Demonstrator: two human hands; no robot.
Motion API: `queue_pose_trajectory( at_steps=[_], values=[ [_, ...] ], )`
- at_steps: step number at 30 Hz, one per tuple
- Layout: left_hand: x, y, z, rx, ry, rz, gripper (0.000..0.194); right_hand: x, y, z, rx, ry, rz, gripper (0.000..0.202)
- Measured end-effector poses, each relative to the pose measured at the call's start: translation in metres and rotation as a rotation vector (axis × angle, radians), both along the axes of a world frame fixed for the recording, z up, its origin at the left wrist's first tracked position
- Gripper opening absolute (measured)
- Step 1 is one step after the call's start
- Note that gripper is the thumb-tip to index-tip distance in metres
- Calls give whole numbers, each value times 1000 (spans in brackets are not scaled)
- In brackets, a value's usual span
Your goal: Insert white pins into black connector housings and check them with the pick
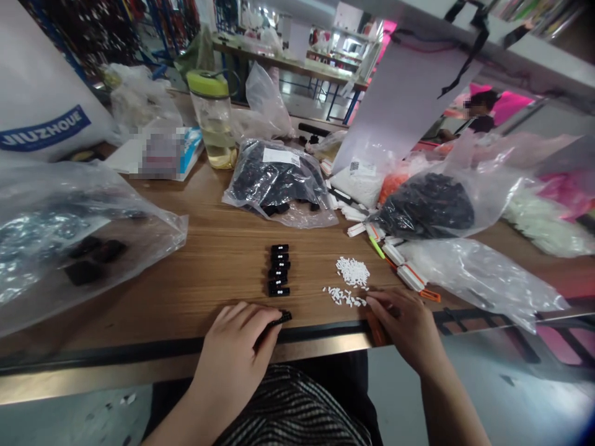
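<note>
My left hand (242, 337) is closed at the table's front edge, its thumb and fingers pinching a black connector housing (285, 316). Beyond it, several similar black connectors (279, 272) stand in a column, each showing small white dots. My right hand (404, 322) has its thumb and fingertips drawn together at the near edge of some scattered small white pegs (346, 297); what they pinch is too small to make out. A fuller heap of white pegs (353, 271) lies just behind. Under the right hand an orange-brown strip (374, 328) shows, mostly covered.
Clear bags of black parts stand at the back (279, 176), right (427, 204) and left (88, 248). A green-lidded bottle (211, 118) is behind. White and orange clips (409, 275) line the right side. Another person (481, 114) sits far right.
</note>
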State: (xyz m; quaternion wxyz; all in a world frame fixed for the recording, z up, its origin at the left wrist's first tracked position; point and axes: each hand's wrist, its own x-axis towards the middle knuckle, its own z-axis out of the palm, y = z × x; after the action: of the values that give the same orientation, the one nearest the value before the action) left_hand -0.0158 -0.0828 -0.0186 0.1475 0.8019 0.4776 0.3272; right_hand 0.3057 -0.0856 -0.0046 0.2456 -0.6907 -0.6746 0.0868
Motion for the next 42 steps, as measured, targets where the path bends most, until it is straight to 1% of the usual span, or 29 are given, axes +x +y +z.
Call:
queue_pose_trajectory(
  at_steps=[2, 4, 7, 12, 17, 22, 24, 28, 31, 32, 34, 37, 40, 42],
  values=[
    [1, 1, 1, -12, -6, -2, 9, 2, -3, -3, -32, 13, 16, 21],
    [2, 2, 1, -23, -15, -3, 9, -3, -4, -3, -31, -1, 24, 21],
    [2, 2, -1, -43, -32, -10, 9, -7, -3, -2, -46, -35, -3, 24],
    [0, 2, -2, -52, -58, -19, 8, 6, -1, 0, -51, -94, -64, 27],
    [-1, 1, -2, -53, -65, -23, 7, 19, 0, 4, -111, 40, -72, 27],
    [-1, 1, -3, -73, -57, -19, 8, 19, 2, 6, -136, 106, 35, 25],
    [0, 1, -2, -67, -62, -16, 8, 18, 2, 5, -119, 88, 44, 24],
    [1, 2, -1, -67, -65, -15, 8, 21, 0, -2, -114, 52, -6, 25],
    [1, 2, 0, -68, -64, -12, 10, 20, -2, -4, -115, 75, -47, 25],
    [1, 2, 0, -67, -66, -10, 10, 16, -2, -3, -100, 92, -48, 24],
    [1, 1, 1, -73, -75, -11, 11, 0, -1, 3, -64, 143, 1, 21],
    [0, 1, 3, -101, -93, -13, 13, -43, 3, 17, -58, 239, 193, 16],
    [0, 1, 4, -139, -101, -10, 11, -91, 10, 28, -145, 268, 414, 15],
    [-1, 1, 4, -161, -104, -7, 9, -114, 16, 31, -177, 244, 509, 15]
  ],
)
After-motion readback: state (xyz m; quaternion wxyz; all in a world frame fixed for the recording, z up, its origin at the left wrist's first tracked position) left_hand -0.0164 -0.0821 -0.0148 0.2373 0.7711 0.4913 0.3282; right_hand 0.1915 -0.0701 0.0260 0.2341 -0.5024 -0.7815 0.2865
